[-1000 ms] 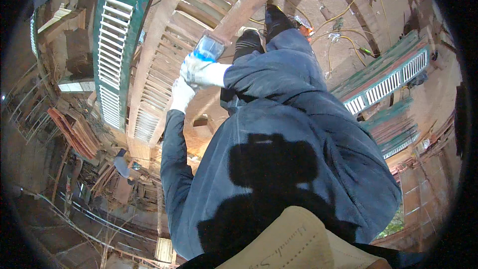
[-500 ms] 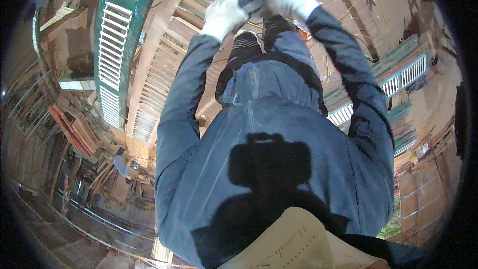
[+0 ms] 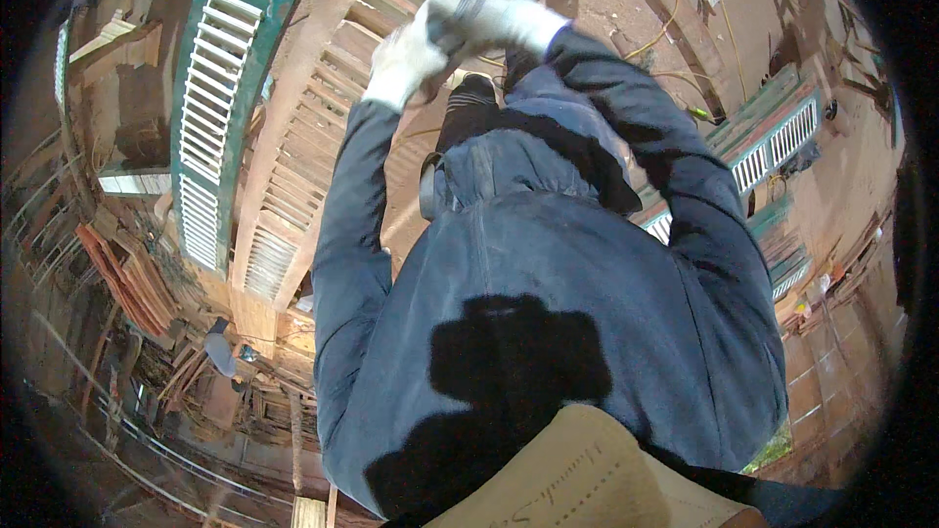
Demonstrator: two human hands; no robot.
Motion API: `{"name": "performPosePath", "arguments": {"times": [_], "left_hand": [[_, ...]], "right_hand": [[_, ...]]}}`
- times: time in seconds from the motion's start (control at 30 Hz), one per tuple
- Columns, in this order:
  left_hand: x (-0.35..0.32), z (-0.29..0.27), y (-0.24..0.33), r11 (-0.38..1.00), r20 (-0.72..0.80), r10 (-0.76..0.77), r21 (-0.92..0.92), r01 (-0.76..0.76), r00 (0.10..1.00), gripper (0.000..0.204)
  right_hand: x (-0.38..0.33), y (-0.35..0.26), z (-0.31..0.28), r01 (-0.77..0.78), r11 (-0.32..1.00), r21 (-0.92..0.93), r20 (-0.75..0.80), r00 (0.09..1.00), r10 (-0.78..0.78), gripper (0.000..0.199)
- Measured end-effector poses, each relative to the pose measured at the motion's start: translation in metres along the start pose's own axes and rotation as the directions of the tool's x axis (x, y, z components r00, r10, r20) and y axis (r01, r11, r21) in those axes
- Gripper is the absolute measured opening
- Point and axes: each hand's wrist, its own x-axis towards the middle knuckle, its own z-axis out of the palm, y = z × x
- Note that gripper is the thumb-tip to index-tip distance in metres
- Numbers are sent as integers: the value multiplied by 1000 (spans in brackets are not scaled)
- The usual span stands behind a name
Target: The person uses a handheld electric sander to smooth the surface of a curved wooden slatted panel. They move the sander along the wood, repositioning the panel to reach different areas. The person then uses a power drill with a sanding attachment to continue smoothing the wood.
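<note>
Both hands wear white work gloves and are close together at the top of the view. My left hand is curled closed, its fingers partly hidden behind the right. My right hand is closed too, set against the left and slightly above it. A dark grey patch shows between them; whether it is a held thing or a glove's palm I cannot make out. Beside and beyond the hands lies a bare-wood louvred shutter, its slats dusty brown. I cannot tell whether the hands touch it.
A green louvred shutter with white slats stands left of the wooden one. More green-framed shutters lie at the right. A yellow cord crosses the dusty floor. Reddish boards are stacked at the left, with another person nearby.
Both gloved hands have shifted left and slightly down, still together, over nearer to the wooden shutter. The whole view has turned a little.
</note>
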Motion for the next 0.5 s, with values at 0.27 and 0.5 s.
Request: {"name": "performPosePath", "arguments": {"times": [0.27,0.5], "left_hand": [[-171,69,-177,908,-11,-391,159,387,920,72],[-163,73,-137,927,-1,-372,56,372,928,71]], "right_hand": [[69,-169,127,352,933,-69,-1,935,-353,14],[48,-138,140,448,894,-5,-309,850,-427,17]]}}
